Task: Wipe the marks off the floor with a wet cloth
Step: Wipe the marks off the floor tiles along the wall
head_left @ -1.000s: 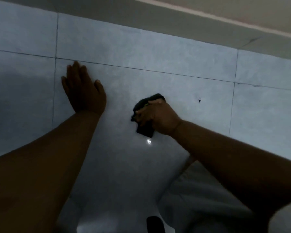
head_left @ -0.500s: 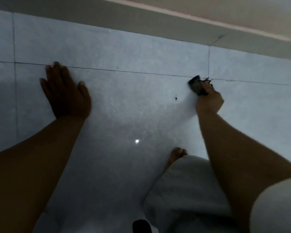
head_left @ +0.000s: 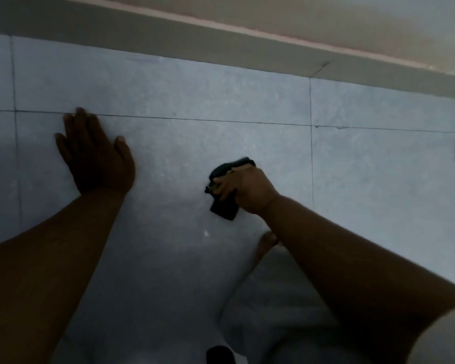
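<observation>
Pale grey floor tiles [head_left: 195,82] fill my view, crossed by thin dark grout lines [head_left: 208,120] and bounded along the far side by a darker skirting strip [head_left: 168,46] under a lighter wall. I am low over the floor, so I read my left hand [head_left: 95,156] as a prop: it lies flat, palm down, fingers spread and straight, their tips reaching the grout line. It holds nothing and seems placed there to carry my weight while the other arm works. My right hand [head_left: 243,189] is curled closed around a dark cloth [head_left: 225,206], bunched into a wad. The cloth sticks out past my fingers on the far side and below my palm, and its underside is pressed against the tile near the middle of the view, well apart from the left hand. Bunching it that way looks meant to put pressure on a small patch of floor. A bright glint [head_left: 206,233] sits on the tile just nearer to me than the cloth. I cannot tell whether any marks remain under or around the cloth in this dim light. Pale fabric [head_left: 273,306], probably my own clothing, covers the lower right, with what looks like a bare foot [head_left: 267,239] showing at its edge beneath my right forearm.
</observation>
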Demonstrator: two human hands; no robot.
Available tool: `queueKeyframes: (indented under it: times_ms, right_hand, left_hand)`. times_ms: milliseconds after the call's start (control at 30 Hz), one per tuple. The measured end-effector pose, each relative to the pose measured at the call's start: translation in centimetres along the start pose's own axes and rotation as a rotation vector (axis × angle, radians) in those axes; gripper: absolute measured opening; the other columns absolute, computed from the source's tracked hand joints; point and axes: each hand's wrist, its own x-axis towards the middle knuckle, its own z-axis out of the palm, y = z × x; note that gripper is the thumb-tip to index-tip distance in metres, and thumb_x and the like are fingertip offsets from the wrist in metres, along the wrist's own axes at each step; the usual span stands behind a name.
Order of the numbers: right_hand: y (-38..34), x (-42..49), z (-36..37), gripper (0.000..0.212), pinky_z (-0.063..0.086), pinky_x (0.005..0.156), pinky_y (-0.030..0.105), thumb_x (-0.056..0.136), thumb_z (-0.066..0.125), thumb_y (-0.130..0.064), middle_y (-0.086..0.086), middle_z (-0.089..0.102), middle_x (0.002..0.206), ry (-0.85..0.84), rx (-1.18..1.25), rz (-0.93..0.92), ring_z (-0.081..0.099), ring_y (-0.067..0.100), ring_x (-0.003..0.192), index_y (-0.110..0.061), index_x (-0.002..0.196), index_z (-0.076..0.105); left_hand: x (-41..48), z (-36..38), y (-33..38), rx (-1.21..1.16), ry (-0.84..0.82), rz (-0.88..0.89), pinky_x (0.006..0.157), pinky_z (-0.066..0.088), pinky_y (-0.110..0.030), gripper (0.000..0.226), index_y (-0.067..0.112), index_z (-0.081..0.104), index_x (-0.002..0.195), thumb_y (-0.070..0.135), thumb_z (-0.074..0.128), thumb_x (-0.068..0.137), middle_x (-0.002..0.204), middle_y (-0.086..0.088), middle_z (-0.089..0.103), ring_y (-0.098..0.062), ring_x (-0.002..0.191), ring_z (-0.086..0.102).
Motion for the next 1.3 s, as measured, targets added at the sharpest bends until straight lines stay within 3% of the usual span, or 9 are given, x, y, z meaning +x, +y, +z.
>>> queueKeyframes:
  times_ms: [100, 200, 400, 533, 667, 800, 1000, 1167, 1300]
  right_hand:
    - [3.1, -0.1, -2.7, 0.022, 0.034, 0.096, 0.017, 0.057, 0.060, 0.013, 0.010, 0.077, 0.081, 0.007, -0.016, -0.058, 0.074, 0.023, 0.085, 0.004, 0.072, 0.074]
    - [7.8, -0.5, -7.2, 0.017, 0.040, 0.089, 0.002, 0.071, 0.053, 0.024, 0.016, 0.076, 0.076, 0.248, 0.083, 0.235, 0.064, -0.016, 0.085, 0.020, 0.080, 0.067]
    - [15.3, -2.4, -12.5, 0.056, 0.051, 0.091, 0.016, 0.079, 0.065, 0.012, -0.018, 0.072, 0.064, 0.707, 0.334, 0.752, 0.070, 0.000, 0.079, -0.036, 0.051, 0.073]
    - [15.2, -3.2, -11.0, 0.031, 0.039, 0.102, 0.015, 0.089, 0.057, -0.009, -0.001, 0.070, 0.118, 0.834, 0.163, 0.995, 0.060, 0.014, 0.115, -0.024, 0.113, 0.070]
    - [10.1, -1.7, -6.2, 0.042, 0.046, 0.093, 0.029, 0.088, 0.051, -0.014, 0.000, 0.067, 0.123, 0.944, 0.010, 1.144, 0.061, 0.025, 0.111, -0.031, 0.124, 0.062]
    - [1.9, 0.7, 0.9, 0.029, 0.042, 0.098, 0.016, 0.084, 0.063, -0.011, 0.000, 0.073, 0.110, 1.076, 0.193, 0.839, 0.065, 0.017, 0.104, -0.021, 0.109, 0.073]
    - [1.8, -1.3, 1.2, 0.026, 0.048, 0.096, 0.016, 0.064, 0.050, -0.002, 0.016, 0.076, 0.087, 0.623, 0.208, 0.258, 0.069, 0.022, 0.095, -0.002, 0.069, 0.076]
    - [8.8, -2.5, -5.5, 0.024, 0.050, 0.080, 0.010, 0.059, 0.052, 0.020, 0.019, 0.073, 0.068, 0.644, 0.189, 0.452, 0.072, 0.035, 0.082, 0.006, 0.053, 0.070]
    - [12.8, -1.0, -11.6, 0.031, 0.044, 0.063, -0.001, 0.075, 0.057, 0.021, -0.015, 0.067, 0.056, 0.778, 0.479, 0.743, 0.065, -0.003, 0.063, -0.003, 0.061, 0.072]
  left_hand:
    - [0.1, 0.7, -0.4, -0.004, 0.004, 0.007, 0.123, 0.007, -0.058, 0.067, 0.007, 0.015, 0.155, 0.041, 0.034, 0.100, 0.164, -0.016, 0.013, -0.036, 0.153, 0.009]
    - [0.0, 1.2, -0.9, -0.024, 0.016, 0.013, 0.121, 0.008, -0.061, 0.065, 0.010, 0.015, 0.155, 0.042, 0.031, 0.101, 0.165, -0.014, 0.013, -0.036, 0.153, 0.009]
    - [-1.5, 1.6, 4.5, -0.033, 0.020, 0.270, 0.124, 0.007, -0.053, 0.062, 0.002, 0.027, 0.152, 0.037, 0.035, 0.102, 0.161, -0.019, 0.024, -0.037, 0.151, 0.017]
    - [-1.7, 2.0, 5.0, 0.002, -0.010, 0.244, 0.124, 0.005, -0.054, 0.065, 0.002, 0.021, 0.154, 0.039, 0.034, 0.102, 0.163, -0.018, 0.019, -0.036, 0.152, 0.012]
    - [-1.7, 1.9, 5.3, 0.010, -0.005, 0.248, 0.123, 0.003, -0.053, 0.065, 0.002, 0.021, 0.153, 0.038, 0.034, 0.101, 0.162, -0.018, 0.019, -0.036, 0.152, 0.011]
    - [-1.7, 1.5, 5.4, -0.015, -0.012, 0.229, 0.123, 0.006, -0.054, 0.065, 0.002, 0.024, 0.153, 0.036, 0.038, 0.100, 0.162, -0.018, 0.021, -0.036, 0.152, 0.014]
    - [-1.7, 1.3, 5.5, -0.007, -0.020, 0.235, 0.123, 0.008, -0.055, 0.064, 0.002, 0.024, 0.152, 0.037, 0.037, 0.100, 0.162, -0.018, 0.022, -0.036, 0.152, 0.015]
    - [-1.8, 1.6, 5.3, -0.010, -0.009, 0.240, 0.123, 0.004, -0.053, 0.065, 0.002, 0.022, 0.153, 0.038, 0.036, 0.101, 0.162, -0.019, 0.020, -0.037, 0.152, 0.013]
    - [-1.6, 1.8, 5.3, -0.008, -0.031, 0.236, 0.123, 0.004, -0.054, 0.065, 0.003, 0.021, 0.153, 0.038, 0.038, 0.100, 0.162, -0.017, 0.018, -0.035, 0.153, 0.010]
